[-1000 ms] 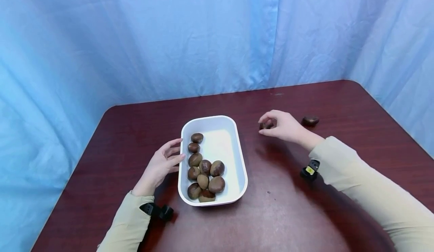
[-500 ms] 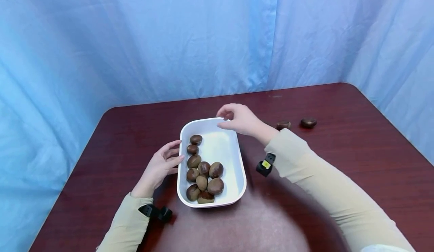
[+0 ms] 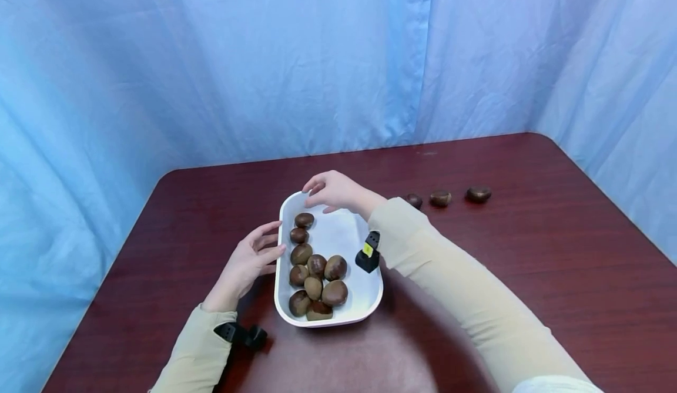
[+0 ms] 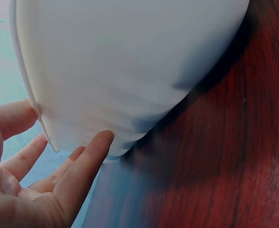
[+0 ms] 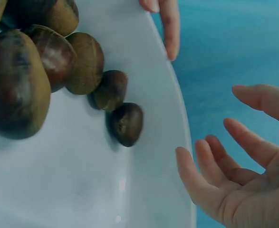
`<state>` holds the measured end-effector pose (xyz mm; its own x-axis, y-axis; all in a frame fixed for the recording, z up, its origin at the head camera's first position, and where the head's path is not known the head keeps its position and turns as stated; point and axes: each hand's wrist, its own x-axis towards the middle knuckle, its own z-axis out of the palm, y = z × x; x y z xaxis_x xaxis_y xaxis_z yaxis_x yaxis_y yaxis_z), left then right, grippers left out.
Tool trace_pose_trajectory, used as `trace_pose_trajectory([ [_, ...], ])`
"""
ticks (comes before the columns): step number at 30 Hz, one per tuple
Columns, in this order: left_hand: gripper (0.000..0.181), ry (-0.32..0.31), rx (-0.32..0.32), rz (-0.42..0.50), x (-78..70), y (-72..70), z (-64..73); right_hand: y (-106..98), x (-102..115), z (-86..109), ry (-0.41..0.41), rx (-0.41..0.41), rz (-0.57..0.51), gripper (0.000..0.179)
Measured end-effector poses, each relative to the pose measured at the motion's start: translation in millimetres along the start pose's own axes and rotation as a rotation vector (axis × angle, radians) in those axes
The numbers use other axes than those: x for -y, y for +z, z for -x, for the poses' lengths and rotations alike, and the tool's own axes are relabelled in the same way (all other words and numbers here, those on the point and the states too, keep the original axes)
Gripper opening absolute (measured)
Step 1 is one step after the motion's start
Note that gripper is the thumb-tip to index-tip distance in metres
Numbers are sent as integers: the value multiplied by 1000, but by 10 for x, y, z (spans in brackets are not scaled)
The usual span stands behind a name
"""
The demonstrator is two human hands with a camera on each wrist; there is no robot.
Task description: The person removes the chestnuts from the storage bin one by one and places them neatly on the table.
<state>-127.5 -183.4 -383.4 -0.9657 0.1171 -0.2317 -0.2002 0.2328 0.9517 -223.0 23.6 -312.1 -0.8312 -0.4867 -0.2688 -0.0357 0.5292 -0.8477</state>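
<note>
"Listing the left hand [image 3: 244, 261] first: fingers extended and well apart, tips at the outer wall of the white tray [image 3: 342, 232]."

"And its pair?"

"Right hand [image 3: 338, 192]: one, above the tray's far end, forward and to the right of the left hand. Fingers loosely bent, spread wide from one another. Whether a fingertip meets the rim, I can't make out."

"Chestnuts inside?"

"Ten chestnuts [image 3: 335, 293], brown, several with tan patches. Eight lie clustered to the right of the left hand, on the body side of the right. Two smaller ones sit in line, nearest the right hand's fingertips, near the wall that the left hand touches."

"Outside?"

"Three chestnuts [image 3: 440, 198], on the dark red table [image 3: 529, 264], in a loose row to the right of the right hand; the closest is just beside the right sleeve [image 3: 455, 275]."

"Worn items?"

"Right wrist device [image 3: 367, 259], black with a yellow label, behind the right hand. Left wrist device [image 3: 256, 338], black, on the body side of the left hand."

"Backdrop?"

"Blue curtain [image 3: 296, 58], hanging beyond both hands."
</note>
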Motion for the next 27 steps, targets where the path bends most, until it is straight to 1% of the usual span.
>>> trace_pose_trajectory([
  [2, 54, 3, 3, 3, 7, -5, 5, 57, -14, -43, 47, 15, -31, 35],
  [7, 54, -3, 9, 20, 23, -6, 18, 180, -58, -101, 131, 43, -55, 39],
  [11, 54, 6, 17, 29, 26, 6, 28, 244, -99, -130, 186, 51, -85, 45],
  [16, 54, 19, 24, 39, 27, 5, 28, 284, -150, -181, 242, 52, -165, 49],
  [22, 54, 5, 18, 36, 24, 12, 25, 304, -257, -248, 273, 56, -263, 48],
  [24, 54, 6, 17, 34, 21, 15, 25, 312, -284, -261, 267, 55, -272, 47],
  [27, 53, 5, 15, 39, 16, 13, 24, 335, -299, -268, 253, 50, -256, 45],
])
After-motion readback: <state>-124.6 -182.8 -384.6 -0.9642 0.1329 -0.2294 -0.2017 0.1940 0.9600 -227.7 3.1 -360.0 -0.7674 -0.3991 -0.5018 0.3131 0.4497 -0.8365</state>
